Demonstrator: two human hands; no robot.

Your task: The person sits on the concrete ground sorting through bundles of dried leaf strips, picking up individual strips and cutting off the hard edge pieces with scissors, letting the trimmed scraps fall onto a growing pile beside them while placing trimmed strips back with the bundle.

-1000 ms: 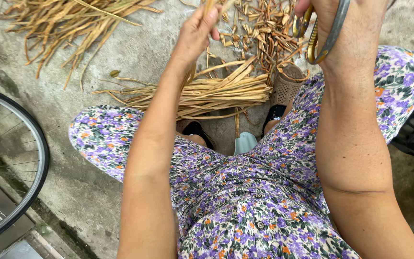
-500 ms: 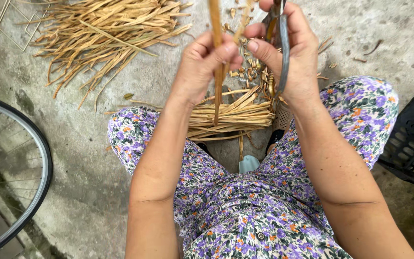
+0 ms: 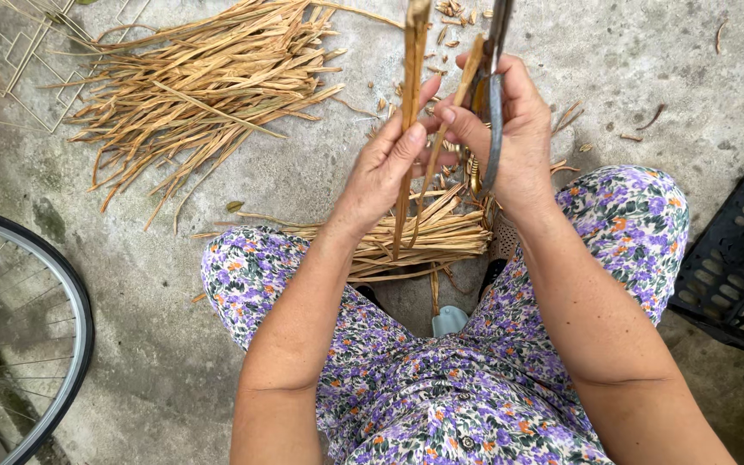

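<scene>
Left fingers (image 3: 406, 142) pinch dry strip (image 3: 412, 77) | right fingers (image 3: 462, 129) grip scissors (image 3: 494, 112)

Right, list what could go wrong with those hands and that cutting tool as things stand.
The right hand grips both a metal cutting tool and a dry strip; its fingers sit close to the metal, so a slip could nick them.

The left hand pinches a long dry stalk close beside the tool; a splinter or cut seems possible.

The bundle of strips across the knees could slide off onto the concrete floor.
</scene>
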